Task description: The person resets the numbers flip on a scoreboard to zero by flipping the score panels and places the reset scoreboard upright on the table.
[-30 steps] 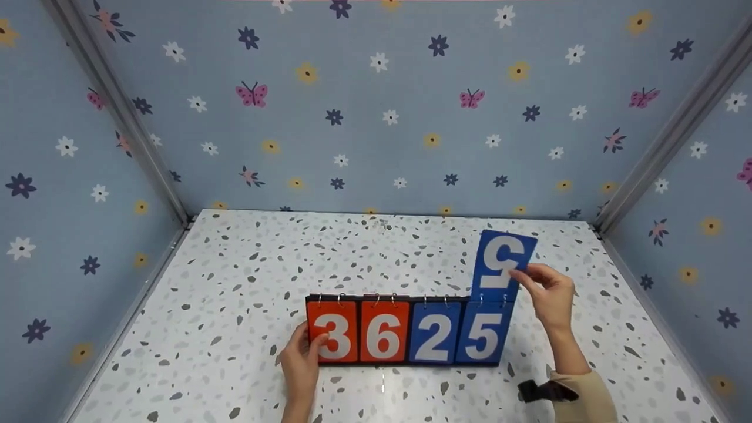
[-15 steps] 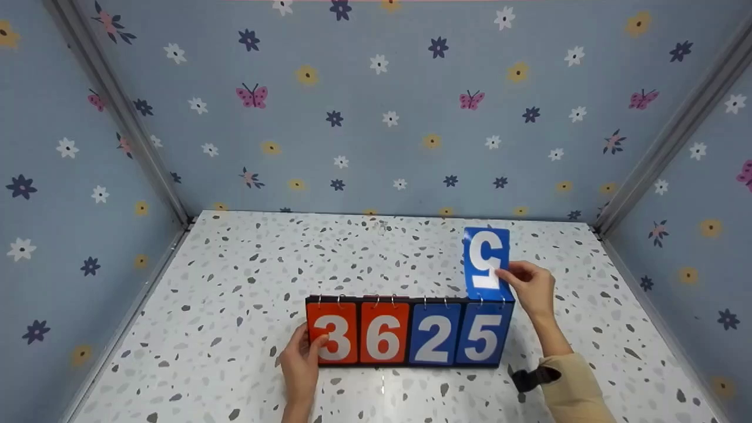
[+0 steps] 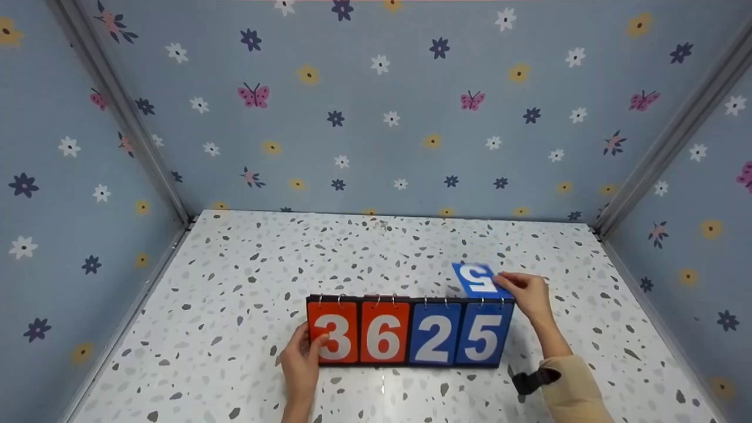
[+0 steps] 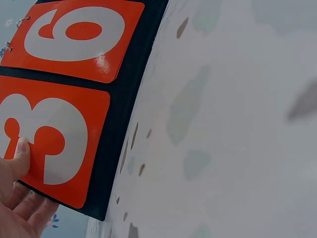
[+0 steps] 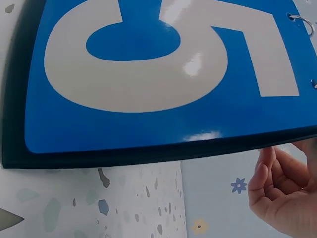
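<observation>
A flip scoreboard (image 3: 385,365) stands on the speckled table, its front reading 3 and 6 on red cards and 2 and 5 on blue. My left hand (image 3: 301,358) grips its left end, thumb over the red 3 card (image 4: 64,134) and fingers behind the black backing. Behind the right end, my right hand (image 3: 529,294) pinches the edge of a turned-over blue card (image 3: 477,279) with an upside-down 5. That card tilts back from the rings. In the right wrist view the front blue 5 card (image 5: 148,124) hides the fingertips of my right hand (image 5: 282,188).
The white speckled table (image 3: 235,282) spreads around the scoreboard. A flower-patterned blue wall (image 3: 388,88) rises at the back, with side walls joined at grey posts (image 3: 126,117). A black strap (image 3: 531,380) hangs by the right sleeve.
My right hand has moved left and then lower behind the scoreboard. The turned-over blue 5 card has swung from upright to leaning backward. My left hand stays in place.
</observation>
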Available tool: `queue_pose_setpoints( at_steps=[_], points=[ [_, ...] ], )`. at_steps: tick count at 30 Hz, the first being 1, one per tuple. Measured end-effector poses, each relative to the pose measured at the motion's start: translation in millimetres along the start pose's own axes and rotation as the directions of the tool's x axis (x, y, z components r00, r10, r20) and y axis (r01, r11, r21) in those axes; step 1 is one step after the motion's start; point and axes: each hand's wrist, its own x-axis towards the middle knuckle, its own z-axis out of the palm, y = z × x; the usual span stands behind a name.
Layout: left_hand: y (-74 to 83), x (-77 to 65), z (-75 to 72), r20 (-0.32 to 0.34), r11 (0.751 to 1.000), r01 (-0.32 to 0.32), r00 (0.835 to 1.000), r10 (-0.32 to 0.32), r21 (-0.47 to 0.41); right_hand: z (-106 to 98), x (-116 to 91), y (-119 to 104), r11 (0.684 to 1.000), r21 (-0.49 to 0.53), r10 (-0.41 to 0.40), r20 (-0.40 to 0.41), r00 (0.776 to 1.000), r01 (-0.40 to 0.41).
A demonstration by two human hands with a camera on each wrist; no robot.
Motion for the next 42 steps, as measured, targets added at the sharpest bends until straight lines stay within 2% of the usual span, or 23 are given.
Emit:
queue_pose_setpoints(
  at_steps=[2,4,7,9,11,12,14,16,19,22,23,24,27,28,30,31,34,35,38,42],
  points=[
    [0.0,0.2,0.0,-0.002,1.000,-0.002,1.000,0.002,0.003,0,0,5,0.999,0.032,-0.021,0.004,1.000,0.021],
    [0.4,0.4,-0.1,-0.001,1.000,-0.004,1.000,0.004,0.005,3,6,27,0.988,0.142,-0.055,-0.009,0.998,0.056],
    [0.9,0.4,-0.5,0.000,1.000,-0.008,1.000,0.008,0.008,4,8,44,0.967,0.238,-0.083,-0.037,0.996,0.089],
    [0.8,0.1,-0.8,-0.002,1.000,-0.015,1.000,0.015,0.008,7,12,65,0.921,0.356,-0.134,-0.085,0.987,0.156],
    [0.3,-0.3,-1.2,-0.007,1.000,-0.025,1.000,0.025,-0.005,5,5,61,0.919,0.350,-0.140,-0.134,0.981,0.179],
    [-0.2,-0.7,-1.2,-0.008,1.000,-0.028,1.000,0.028,-0.008,6,3,63,0.905,0.375,-0.152,-0.163,0.975,0.203],
    [-1.0,-0.7,-1.1,-0.010,0.999,-0.040,0.999,0.040,-0.020,10,2,77,0.868,0.407,-0.192,-0.254,0.948,0.285],
    [-1.3,-0.7,-0.9,-0.011,0.999,-0.046,0.999,0.045,-0.027,11,-6,76,0.871,0.393,-0.172,-0.320,0.932,0.295],
    [-1.3,-0.5,-0.7,-0.011,0.999,-0.049,0.999,0.048,-0.023,23,-6,108,0.875,0.332,-0.201,-0.413,0.888,0.353],
    [-0.6,-0.5,-0.6,-0.010,0.999,-0.039,0.999,0.039,-0.018,31,-16,123,0.897,0.293,-0.184,-0.435,0.882,0.331],
    [-0.5,-0.5,-0.6,-0.008,0.999,-0.032,0.999,0.032,-0.023,37,-18,133,0.908,0.257,-0.189,-0.454,0.871,0.331],
    [0.0,-0.6,-0.8,-0.007,0.999,-0.029,1.000,0.029,-0.025,36,-25,126,0.892,0.310,-0.170,-0.446,0.879,0.330],
    [-0.2,-0.7,-0.9,0.001,0.999,-0.018,1.000,0.018,-0.033,40,-41,120,0.900,0.310,-0.146,-0.448,0.882,0.307],
    [-0.2,-0.7,-1.2,0.001,0.999,-0.017,1.000,0.018,-0.034,38,-49,110,0.889,0.342,-0.137,-0.437,0.889,0.305],
    [-0.5,-0.6,-1.3,0.000,0.999,-0.019,1.000,0.019,-0.033,40,-56,107,0.905,0.306,-0.140,-0.442,0.886,0.295],
    [-0.8,-0.5,-1.1,-0.001,0.999,-0.019,1.000,0.019,-0.034,45,-57,114,0.926,0.251,-0.143,-0.454,0.879,0.281],
    [-0.8,-0.6,-0.9,-0.004,0.999,-0.024,1.000,0.024,-0.025,51,-64,114,0.945,0.223,-0.114,-0.459,0.881,0.239],
    [-0.7,-0.6,-0.6,-0.005,0.999,-0.026,1.000,0.026,-0.024,56,-64,123,0.961,0.179,-0.107,-0.468,0.877,0.213],
    [-0.1,-0.8,-0.4,-0.008,0.999,-0.029,1.000,0.029,-0.027,61,-71,119,0.968,0.186,-0.069,-0.460,0.885,0.172],
    [0.5,-0.9,-0.3,0.001,1.000,-0.006,1.000,0.006,-0.027,65,-79,112,0.978,0.122,-0.094,-0.469,0.878,0.169]
  ],
)
